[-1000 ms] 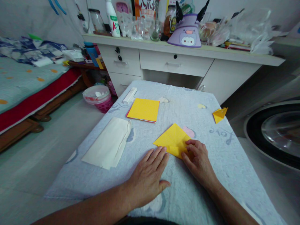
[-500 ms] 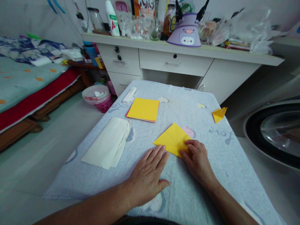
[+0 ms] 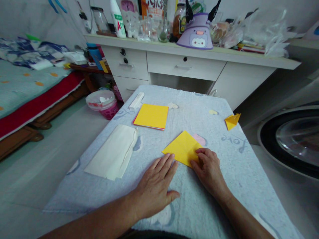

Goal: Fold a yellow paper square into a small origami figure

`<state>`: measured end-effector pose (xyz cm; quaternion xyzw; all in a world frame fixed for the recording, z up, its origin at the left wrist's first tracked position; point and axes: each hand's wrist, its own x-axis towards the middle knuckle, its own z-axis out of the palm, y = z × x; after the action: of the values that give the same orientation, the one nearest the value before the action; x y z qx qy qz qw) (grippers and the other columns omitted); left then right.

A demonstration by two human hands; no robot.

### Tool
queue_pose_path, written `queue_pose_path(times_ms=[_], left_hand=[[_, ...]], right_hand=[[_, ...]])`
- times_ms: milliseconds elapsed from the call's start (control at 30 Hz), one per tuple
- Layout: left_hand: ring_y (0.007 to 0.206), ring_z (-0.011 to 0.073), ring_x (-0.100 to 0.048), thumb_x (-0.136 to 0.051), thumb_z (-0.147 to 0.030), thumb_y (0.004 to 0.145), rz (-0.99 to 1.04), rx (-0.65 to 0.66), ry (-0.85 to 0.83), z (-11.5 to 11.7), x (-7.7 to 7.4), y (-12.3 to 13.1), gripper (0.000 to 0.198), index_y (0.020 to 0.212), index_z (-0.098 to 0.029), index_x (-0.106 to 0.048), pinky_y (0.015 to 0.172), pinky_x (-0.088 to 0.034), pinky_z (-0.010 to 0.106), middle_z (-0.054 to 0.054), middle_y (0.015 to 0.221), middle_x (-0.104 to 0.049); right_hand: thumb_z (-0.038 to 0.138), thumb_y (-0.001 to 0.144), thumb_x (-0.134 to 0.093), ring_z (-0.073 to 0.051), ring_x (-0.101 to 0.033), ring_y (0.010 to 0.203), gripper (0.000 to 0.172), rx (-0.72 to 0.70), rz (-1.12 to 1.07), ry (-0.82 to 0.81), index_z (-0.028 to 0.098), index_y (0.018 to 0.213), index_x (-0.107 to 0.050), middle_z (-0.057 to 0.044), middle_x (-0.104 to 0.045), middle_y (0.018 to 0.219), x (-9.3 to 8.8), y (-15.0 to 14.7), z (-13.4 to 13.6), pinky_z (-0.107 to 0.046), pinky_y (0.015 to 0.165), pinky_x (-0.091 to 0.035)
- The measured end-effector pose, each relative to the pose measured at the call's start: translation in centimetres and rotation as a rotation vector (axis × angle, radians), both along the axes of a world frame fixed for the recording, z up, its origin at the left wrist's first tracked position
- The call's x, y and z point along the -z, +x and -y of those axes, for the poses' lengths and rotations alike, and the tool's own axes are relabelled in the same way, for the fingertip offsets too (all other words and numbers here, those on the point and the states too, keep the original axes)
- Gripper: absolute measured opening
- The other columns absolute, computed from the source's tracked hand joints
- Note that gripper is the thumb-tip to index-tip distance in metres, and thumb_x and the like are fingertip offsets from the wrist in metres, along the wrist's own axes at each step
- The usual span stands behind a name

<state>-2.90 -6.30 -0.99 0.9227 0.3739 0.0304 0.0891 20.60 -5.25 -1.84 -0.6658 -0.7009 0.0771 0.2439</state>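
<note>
Below center, a flat left hand (image 3: 155, 186) and half-curled right hand (image 3: 208, 168), grip unclear, touch edges of yellow paper (image 3: 183, 146), surface (image 3: 249, 179) stretching lower right.

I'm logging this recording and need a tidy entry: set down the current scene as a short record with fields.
Left hand: left hand flat, fingertips at the near-left edge of the yellow sheet
Right hand: right hand with thumb and fingers at the sheet's right side; grip unclear
Left of the sheet: white folded piece, paper or cloth unclear
Beyond that piece: yellow-topped paper stack, small white box
Far right of table: folded yellow paper piece
Surface: pale blue patterned tablecloth
</note>
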Motion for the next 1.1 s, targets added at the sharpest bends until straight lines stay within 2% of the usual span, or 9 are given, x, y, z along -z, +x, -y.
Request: queue_pose_path(times_ms=[133,433,667,1100], left_hand=[[0.149,0.0273,-0.013,-0.049,-0.060,0.090,0.012,-0.005,-0.010,-0.07,0.07,-0.03,0.079,0.151,-0.017,-0.023,0.119,-0.019,0.046,0.014,0.161,-0.018],[0.149,0.0282,-0.012,-0.053,-0.058,0.088,0.026,0.004,-0.031,-0.20,-0.06,-0.17,0.079,0.151,-0.022,-0.023,0.118,-0.019,0.048,0.012,0.162,-0.018],[0.148,0.0319,-0.017,-0.057,-0.060,0.085,0.011,-0.010,-0.045,-0.38,-0.57,-0.10,0.080,0.150,-0.024,-0.028,0.117,-0.022,0.051,0.014,0.160,-0.022],[0.148,0.0362,-0.013,-0.055,-0.061,0.086,-0.006,-0.028,-0.040,-0.30,-0.63,-0.09,0.079,0.151,-0.025,-0.027,0.116,-0.021,0.055,0.013,0.161,-0.020]], right_hand=[[0.026,0.080,-0.062,-0.028,-0.053,0.098,0.013,-0.002,0.006,-0.001,0.020,0.069,-0.058,-0.011,-0.062,0.107,-0.11,-0.05,-0.01,-0.044,0.085,-0.042],[0.026,0.081,-0.061,-0.028,-0.054,0.098,0.010,-0.015,0.018,0.008,0.020,0.073,-0.060,-0.010,-0.062,0.108,0.05,0.08,-0.02,-0.044,0.085,-0.042],[0.026,0.081,-0.062,-0.028,-0.054,0.097,0.010,-0.017,0.014,0.007,0.020,0.073,-0.061,-0.011,-0.062,0.107,-0.02,0.01,-0.04,-0.044,0.085,-0.042],[0.026,0.081,-0.062,-0.028,-0.053,0.097,0.012,-0.018,0.029,-0.010,0.020,0.071,-0.060,-0.011,-0.062,0.108,-0.06,0.09,-0.04,-0.045,0.085,-0.042]])
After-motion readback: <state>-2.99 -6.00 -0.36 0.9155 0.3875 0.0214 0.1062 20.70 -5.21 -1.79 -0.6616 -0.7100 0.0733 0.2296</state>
